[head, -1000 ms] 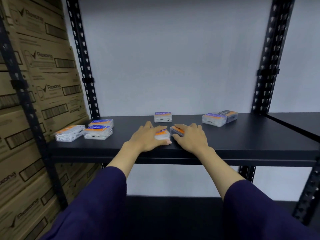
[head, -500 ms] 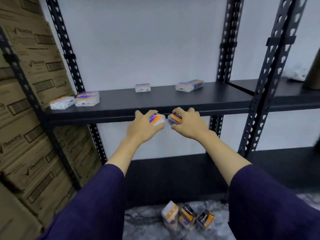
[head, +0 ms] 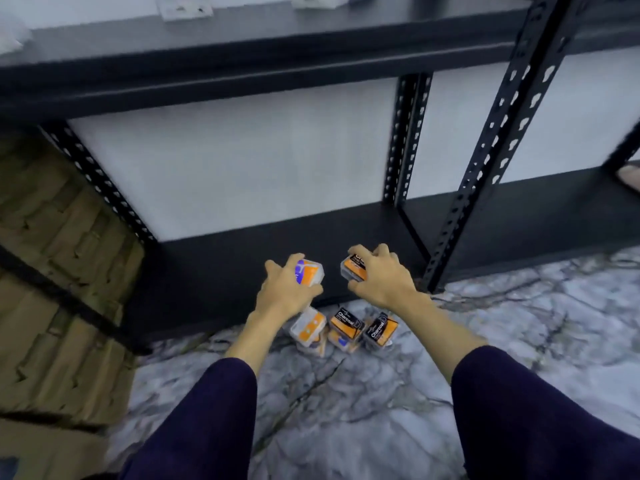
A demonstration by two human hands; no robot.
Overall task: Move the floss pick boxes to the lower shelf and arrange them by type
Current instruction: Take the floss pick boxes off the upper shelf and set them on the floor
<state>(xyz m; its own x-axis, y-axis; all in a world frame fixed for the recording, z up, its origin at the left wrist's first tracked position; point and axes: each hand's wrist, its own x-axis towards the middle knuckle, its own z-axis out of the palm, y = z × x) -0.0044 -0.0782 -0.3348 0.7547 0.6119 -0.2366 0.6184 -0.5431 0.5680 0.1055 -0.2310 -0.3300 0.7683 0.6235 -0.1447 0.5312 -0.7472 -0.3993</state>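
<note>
A: What does each hand hold?

B: The left hand (head: 284,292) is clenched round a white floss pick box (head: 309,276) with an orange and blue label; the right hand (head: 379,280) grips a dark floss pick box (head: 353,267) with an orange label. Fingers cover much of both, and the dark one's lettering is cut off after a few letters.

A: Where are they?

B: In the air, over the front edge of the lower shelf (head: 242,271), touching neither it nor the floor.

A: Anything below?

B: A cluster of boxes on the marble floor (head: 381,410), just in front of the shelf: a white box (head: 308,327) partly behind the left wrist, a charcoal box (head: 346,325) whose label reads "Charcoal", and a second charcoal box (head: 380,329) tilted beside it. Something orange lies under them, but I can't make it out.

A: And the upper shelf (head: 242,74)?

B: Only its front edge shows. Two pale boxes (head: 183,8) sit on it, cropped by the frame's top and blurred. Cardboard cartons (head: 52,271) on the left are smeared too.
</note>
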